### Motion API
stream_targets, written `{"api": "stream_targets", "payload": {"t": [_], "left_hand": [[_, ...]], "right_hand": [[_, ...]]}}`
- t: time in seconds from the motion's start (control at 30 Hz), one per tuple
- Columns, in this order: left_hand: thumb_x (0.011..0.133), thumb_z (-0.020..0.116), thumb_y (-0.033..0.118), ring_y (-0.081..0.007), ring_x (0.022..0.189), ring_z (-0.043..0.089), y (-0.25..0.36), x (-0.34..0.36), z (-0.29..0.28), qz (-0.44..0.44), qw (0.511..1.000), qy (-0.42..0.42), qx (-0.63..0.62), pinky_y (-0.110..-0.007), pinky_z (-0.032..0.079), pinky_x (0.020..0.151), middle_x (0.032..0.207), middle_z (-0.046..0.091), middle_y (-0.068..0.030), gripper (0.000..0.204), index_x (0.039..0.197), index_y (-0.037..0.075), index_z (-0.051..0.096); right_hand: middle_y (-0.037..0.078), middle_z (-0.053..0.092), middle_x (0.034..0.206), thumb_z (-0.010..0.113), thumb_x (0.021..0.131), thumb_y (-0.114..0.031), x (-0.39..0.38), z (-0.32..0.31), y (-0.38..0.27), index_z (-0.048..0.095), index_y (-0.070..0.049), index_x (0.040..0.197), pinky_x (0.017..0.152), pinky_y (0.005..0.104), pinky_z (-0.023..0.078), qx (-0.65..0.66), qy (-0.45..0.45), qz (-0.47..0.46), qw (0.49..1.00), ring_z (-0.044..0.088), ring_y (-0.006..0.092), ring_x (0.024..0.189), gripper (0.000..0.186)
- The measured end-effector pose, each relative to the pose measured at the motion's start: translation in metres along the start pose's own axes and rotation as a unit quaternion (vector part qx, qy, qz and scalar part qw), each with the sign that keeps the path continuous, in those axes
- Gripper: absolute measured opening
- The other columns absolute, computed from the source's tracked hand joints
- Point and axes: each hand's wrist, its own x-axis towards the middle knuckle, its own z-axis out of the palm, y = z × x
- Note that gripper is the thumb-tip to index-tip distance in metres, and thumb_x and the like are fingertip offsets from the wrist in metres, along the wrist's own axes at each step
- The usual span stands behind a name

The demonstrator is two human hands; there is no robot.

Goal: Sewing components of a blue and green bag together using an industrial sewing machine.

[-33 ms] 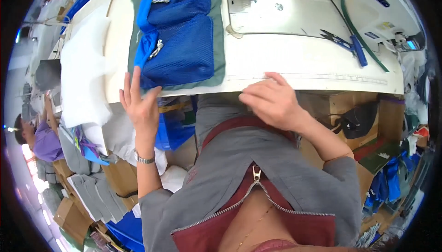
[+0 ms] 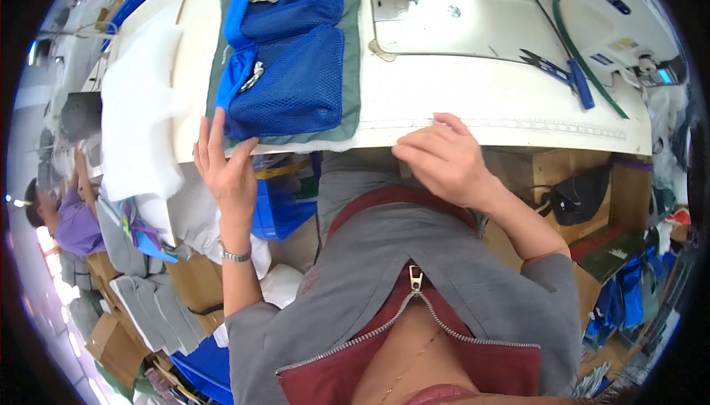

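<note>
A green fabric piece [image 2: 350, 72] with two blue mesh pockets [image 2: 292, 83] lies flat on the white tabletop [image 2: 392, 94]. Each pocket has a bright blue band with a pale cord at its left. My left hand [image 2: 225, 161] has its fingers spread at the piece's lower left corner, fingertips on or just by it. My right hand [image 2: 444, 157] is at the table's front edge, right of the piece, fingers loosely bent and apart, with nothing visible in them.
A sewing machine [image 2: 606, 24] stands at back right, scissors [image 2: 555, 72] and a green strip [image 2: 606, 98] beside it. White padding sheets [image 2: 137, 109] lie at left. Boxes [image 2: 196, 283] and fabric are below. A co-worker in purple [image 2: 78, 220] is at far left.
The whole view has shifted slightly. My right hand has moved a little to the right; my left hand stays at the fabric's corner. The fabric piece looks unchanged.
</note>
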Motion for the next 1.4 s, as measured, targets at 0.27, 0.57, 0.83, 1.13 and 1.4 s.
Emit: {"api": "stream_targets", "payload": {"t": [0.27,0.57,0.83,1.13,1.4], "left_hand": [[0.076,0.072,0.004,-0.0255,0.118,0.059,0.073,-0.005,0.021,0.12,0.965,-0.026,-0.233,-0.044,0.042,0.1,0.124,0.064,-0.0089,0.036,0.111,0.007,0.067],[0.076,0.071,0.007,-0.0232,0.118,0.055,0.085,-0.025,0.034,0.087,0.97,-0.061,-0.219,-0.044,0.031,0.106,0.126,0.062,-0.0051,0.043,0.119,0.011,0.065],[0.069,0.075,0.008,-0.0193,0.091,0.062,0.03,-0.045,0.024,0.071,0.974,-0.056,-0.209,-0.042,0.038,0.096,0.081,0.065,-0.0014,0.026,0.094,0.012,0.072],[0.079,0.072,0.028,-0.0283,0.133,0.043,0.073,0.028,0.001,0.067,0.975,-0.092,-0.192,-0.053,0.024,0.109,0.136,0.053,-0.0069,0.047,0.121,0.011,0.063],[0.08,0.071,0.023,-0.0201,0.129,0.049,0.039,0.002,0.013,0.1,0.968,-0.161,-0.167,-0.06,0.021,0.108,0.13,0.06,0.001,0.036,0.115,0.012,0.066]], "right_hand": [[0.007,0.064,0.115,0.071,0.075,-0.011,0.027,0.005,0.01,0.067,-0.005,0.104,0.09,0.0414,0.045,-0.002,-0.035,0.002,0.999,0.06,0.0229,0.105,0.03],[0.005,0.047,0.143,0.069,0.081,-0.032,0.054,0.026,0.019,0.057,-0.007,0.129,0.107,0.057,0.031,-0.089,-0.186,0.015,0.978,0.032,0.0304,0.14,0.055],[0.003,0.06,0.128,0.071,0.081,-0.026,0.069,0.015,0.036,0.065,-0.009,0.111,0.104,0.0529,0.036,-0.12,-0.141,0.029,0.982,0.048,0.0239,0.128,0.035],[0.004,0.051,0.14,0.068,0.084,-0.028,0.087,0.03,0.059,0.059,-0.009,0.125,0.105,0.0511,0.037,-0.117,-0.139,0.024,0.983,0.043,0.0247,0.134,0.045],[0.002,0.048,0.144,0.063,0.086,-0.041,0.086,0.034,0.065,0.055,-0.011,0.131,0.107,0.0568,0.031,-0.169,-0.19,0.036,0.966,0.033,0.0241,0.14,0.054]]}}
